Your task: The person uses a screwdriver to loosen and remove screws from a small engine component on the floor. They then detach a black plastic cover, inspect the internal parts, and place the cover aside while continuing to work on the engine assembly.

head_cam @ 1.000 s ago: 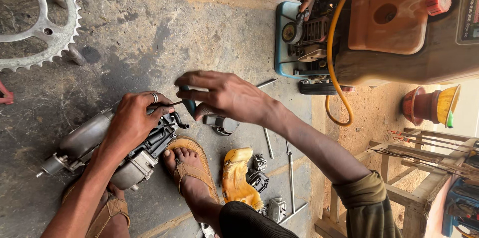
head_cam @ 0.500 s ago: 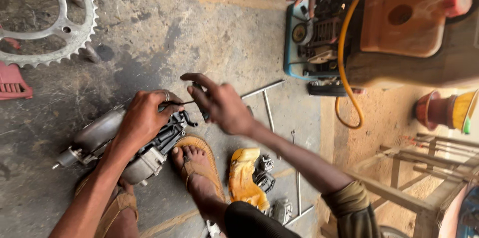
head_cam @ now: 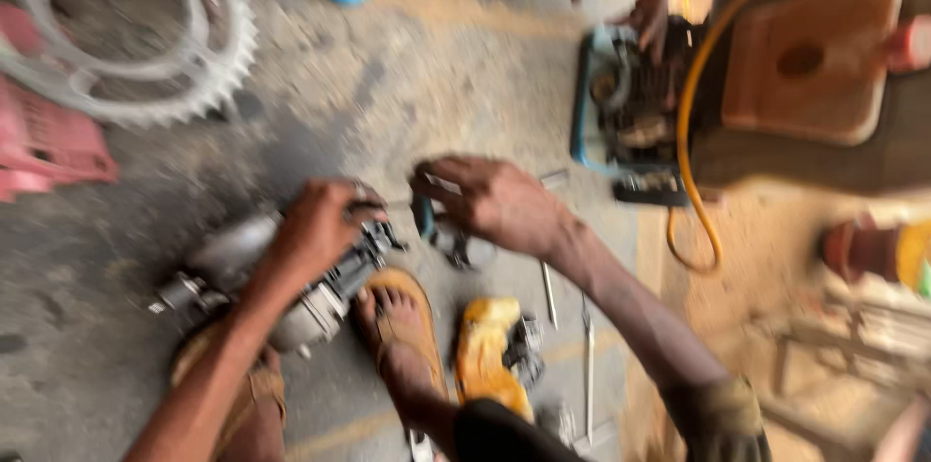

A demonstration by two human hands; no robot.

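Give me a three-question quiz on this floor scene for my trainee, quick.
1. True or false: the left hand rests on the grey engine part on the concrete floor.
2. Which lies at the top left? A) toothed sprocket B) a yellow bucket C) a coil of rope
3. Fill in: the orange hose loops beside the small ____ at the top right.

Key: 1 true; 2 A; 3 engine. The right hand is too blurred to tell its grip.
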